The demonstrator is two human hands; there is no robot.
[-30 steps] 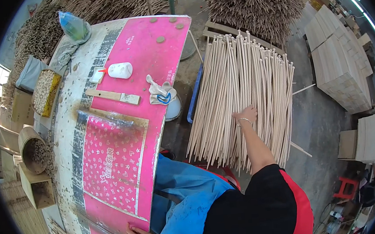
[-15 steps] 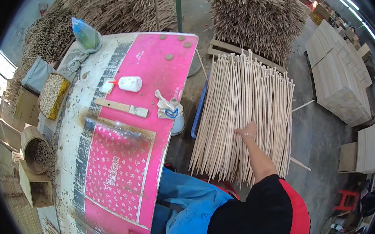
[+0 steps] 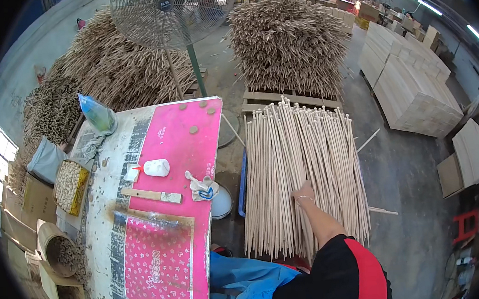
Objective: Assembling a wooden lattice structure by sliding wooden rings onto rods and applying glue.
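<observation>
My right hand (image 3: pixel 303 191) rests on a broad stack of long pale wooden sticks (image 3: pixel 269 169), near the middle of their length. Its fingers curl down around some of the sticks, and their tips are hidden. Each stick carries a small rounded knob at its far end. My left hand is out of the picture. To the left, a pink-covered table (image 3: pixel 176 137) holds a white glue bottle (image 3: pixel 156 168) with a red tip, a flat wooden-handled brush (image 3: pixel 152 194) and a crumpled white glove (image 3: pixel 202 187).
A standing fan (image 3: pixel 170 14) rises beyond the table. Large heaps of sticks (image 3: pixel 290 47) lie on pallets at the back. Stacked pale boards (image 3: pixel 409 85) stand at the right. A box of small wooden balls (image 3: pixel 70 182) sits at the table's left, and a white bucket (image 3: pixel 221 202) beside its right edge.
The view has tilted up, bringing the fan into sight. My left hand, earlier at the table's near edge, has left the picture. My right hand stays on the sticks.
</observation>
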